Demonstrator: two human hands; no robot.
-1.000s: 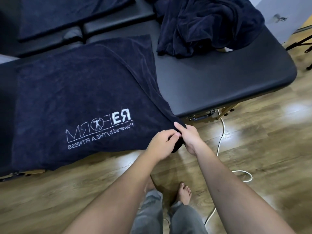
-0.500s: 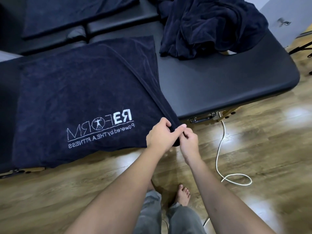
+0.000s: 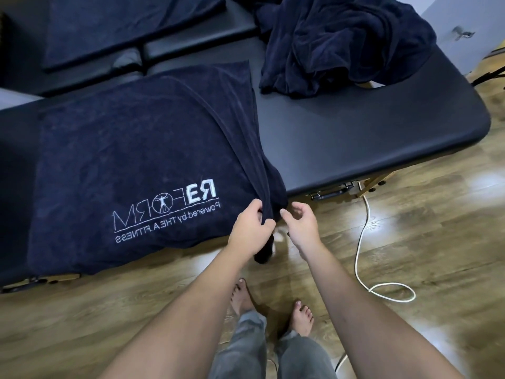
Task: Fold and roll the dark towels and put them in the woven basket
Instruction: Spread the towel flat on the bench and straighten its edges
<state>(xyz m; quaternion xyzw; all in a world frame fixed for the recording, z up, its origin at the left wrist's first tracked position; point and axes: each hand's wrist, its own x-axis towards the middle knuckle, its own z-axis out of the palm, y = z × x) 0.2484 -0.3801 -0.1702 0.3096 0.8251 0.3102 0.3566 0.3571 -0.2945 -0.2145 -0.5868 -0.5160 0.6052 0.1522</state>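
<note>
Single head-mounted wide-angle view, pitched steeply down and forward from standing height. Near field: both forearms and bare feet (image 3: 302, 318) on the wood floor (image 3: 410, 242) (edges bow from lens distortion). Far field: black massage table (image 3: 369, 138), close, spanning the upper frame.

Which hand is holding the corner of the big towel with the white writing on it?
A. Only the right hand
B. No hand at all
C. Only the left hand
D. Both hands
C: the left hand pinches the corner of the logo towel, while the right hand hangs just beside it with fingers loosely curled and holding nothing.
</note>
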